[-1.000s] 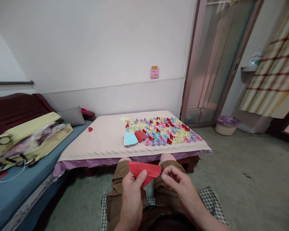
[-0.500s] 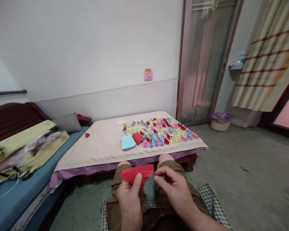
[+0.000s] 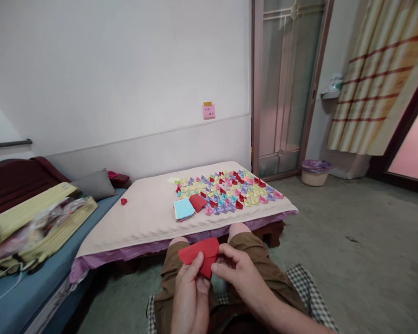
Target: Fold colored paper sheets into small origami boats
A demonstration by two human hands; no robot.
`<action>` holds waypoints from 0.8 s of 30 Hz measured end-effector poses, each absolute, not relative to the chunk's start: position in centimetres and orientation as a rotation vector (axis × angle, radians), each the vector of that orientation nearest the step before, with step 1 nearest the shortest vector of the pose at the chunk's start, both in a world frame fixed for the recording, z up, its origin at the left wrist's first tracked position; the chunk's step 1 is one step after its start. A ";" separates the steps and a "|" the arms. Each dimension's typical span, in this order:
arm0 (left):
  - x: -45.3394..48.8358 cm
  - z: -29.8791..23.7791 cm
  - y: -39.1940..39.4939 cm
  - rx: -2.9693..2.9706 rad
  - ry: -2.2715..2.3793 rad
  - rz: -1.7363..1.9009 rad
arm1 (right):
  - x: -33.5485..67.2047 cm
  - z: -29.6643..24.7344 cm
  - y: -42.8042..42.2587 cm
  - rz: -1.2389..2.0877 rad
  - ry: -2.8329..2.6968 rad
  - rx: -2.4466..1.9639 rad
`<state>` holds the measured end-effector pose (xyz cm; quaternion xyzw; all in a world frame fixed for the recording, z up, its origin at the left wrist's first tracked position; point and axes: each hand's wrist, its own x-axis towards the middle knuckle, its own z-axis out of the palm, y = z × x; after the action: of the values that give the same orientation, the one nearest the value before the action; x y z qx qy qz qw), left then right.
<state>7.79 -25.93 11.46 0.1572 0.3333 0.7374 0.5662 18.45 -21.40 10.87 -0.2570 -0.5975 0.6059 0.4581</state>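
Cream-covered low table [image 3: 142,222] filling centre of frame, beyond your knees. Spread of small folded paper pieces [image 3: 230,190] lying on its right half.

Lower centre, over your lap: you are pinching folded red paper [image 3: 198,253] with both hands.
- left hand [image 3: 191,297] gripping it from below, thumb pressing its lower left
- right hand [image 3: 240,273] closing fingertips on its right edge

Paper stack [image 3: 184,208], blue sheet on top, sitting just left of spread. Pink note [image 3: 209,111] sticking on wall, upper centre; writing too small to read.
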 end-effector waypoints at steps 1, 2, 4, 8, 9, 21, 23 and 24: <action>7.9 11.3 -25.9 0.383 0.795 1.750 | 18.1 10.6 -21.5 1.473 -1.464 -0.629; 8.0 11.1 -25.9 0.396 0.812 1.765 | 17.7 10.3 -21.5 1.469 -1.439 -0.631; 8.2 10.9 -25.8 0.424 0.844 1.780 | 17.4 10.0 -21.5 1.492 -1.365 -0.642; 7.9 10.8 -25.9 0.558 0.934 1.723 | 17.9 10.5 -20.9 1.569 -1.241 -0.672; 7.7 10.9 -25.9 0.609 0.958 1.692 | 18.2 10.7 -20.6 1.591 -1.238 -0.679; 6.5 9.8 -25.1 0.946 1.111 1.528 | 20.3 12.0 -19.6 1.554 -1.624 -0.711; 6.7 9.9 -25.2 0.942 1.113 1.599 | 20.1 11.9 -20.2 1.426 -1.600 -0.714; 6.8 10.0 -25.3 0.930 1.120 1.633 | 20.1 11.7 -20.5 1.326 -1.600 -0.723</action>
<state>6.80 -25.30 9.99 0.3776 0.4548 0.6633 0.4590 20.07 -20.55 11.74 -0.2929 -0.6480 0.5372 0.4534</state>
